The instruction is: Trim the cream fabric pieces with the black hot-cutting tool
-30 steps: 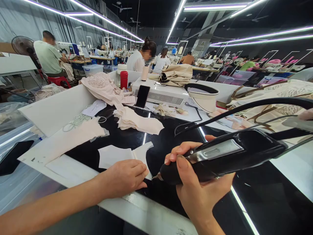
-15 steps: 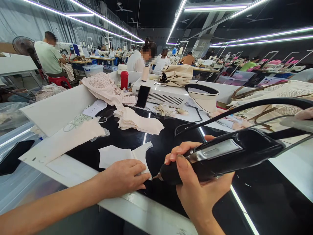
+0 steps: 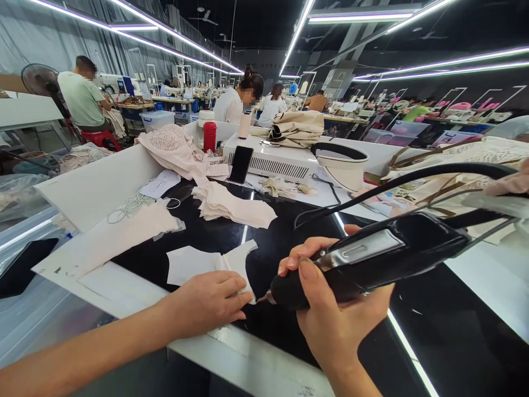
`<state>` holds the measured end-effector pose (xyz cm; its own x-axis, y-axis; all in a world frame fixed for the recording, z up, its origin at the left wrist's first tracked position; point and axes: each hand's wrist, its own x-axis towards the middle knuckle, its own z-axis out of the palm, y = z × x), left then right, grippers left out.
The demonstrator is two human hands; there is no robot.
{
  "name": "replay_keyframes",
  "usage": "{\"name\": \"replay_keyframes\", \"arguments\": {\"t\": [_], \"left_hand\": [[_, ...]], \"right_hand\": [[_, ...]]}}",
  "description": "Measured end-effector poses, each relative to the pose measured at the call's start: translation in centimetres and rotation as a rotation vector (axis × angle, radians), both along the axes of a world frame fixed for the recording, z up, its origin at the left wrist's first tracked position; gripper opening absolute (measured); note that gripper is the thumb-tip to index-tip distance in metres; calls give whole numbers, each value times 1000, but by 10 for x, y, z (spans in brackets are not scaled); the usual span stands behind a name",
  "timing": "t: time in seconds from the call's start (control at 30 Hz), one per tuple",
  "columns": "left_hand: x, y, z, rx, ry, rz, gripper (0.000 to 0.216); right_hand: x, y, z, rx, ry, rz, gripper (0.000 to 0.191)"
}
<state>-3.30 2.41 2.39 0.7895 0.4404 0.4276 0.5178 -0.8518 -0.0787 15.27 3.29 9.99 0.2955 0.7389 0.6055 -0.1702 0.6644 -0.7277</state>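
Note:
My left hand (image 3: 210, 300) lies with its fingers flat, pressing the lower right part of a white cut fabric piece (image 3: 194, 264) onto the black tabletop (image 3: 273, 342). The piece spreads in two wings with a seam or fold between them. My right hand (image 3: 330, 309) is wrapped around a black corded hand tool (image 3: 372, 259) with a long metal lever and a narrow pointed tip. That tip is at the fabric's lower right corner, close to my left fingertips; whether it touches I cannot tell. A stack of pale pink cut pieces (image 3: 235, 207) lies behind.
A long pale fabric strip (image 3: 136, 229) lies at the left. Behind stand a phone (image 3: 241, 164), a red bottle (image 3: 209, 136), a white vented box (image 3: 273, 160) and a visor (image 3: 341, 165). The tool's cable (image 3: 413, 179) arches to the right. Several people sit at machines beyond.
The tool's rear end has swung slightly left and its cable has shifted a little. My left hand and the fabric piece stay in nearly the same place.

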Motion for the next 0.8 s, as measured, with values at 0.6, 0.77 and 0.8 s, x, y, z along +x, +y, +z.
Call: {"name": "replay_keyframes", "arguments": {"t": [0.6, 0.77, 0.8], "left_hand": [[0, -1, -5, -36, -34, -16, 28], [-3, 0, -6, -32, -43, -12, 23], [-3, 0, -6, -30, -45, -13, 23]], "right_hand": [[-3, 1, -1, -6, 13, 5, 54], [-3, 2, -2, -27, 12, -3, 53], [-3, 2, -2, -25, 14, -2, 53]]}}
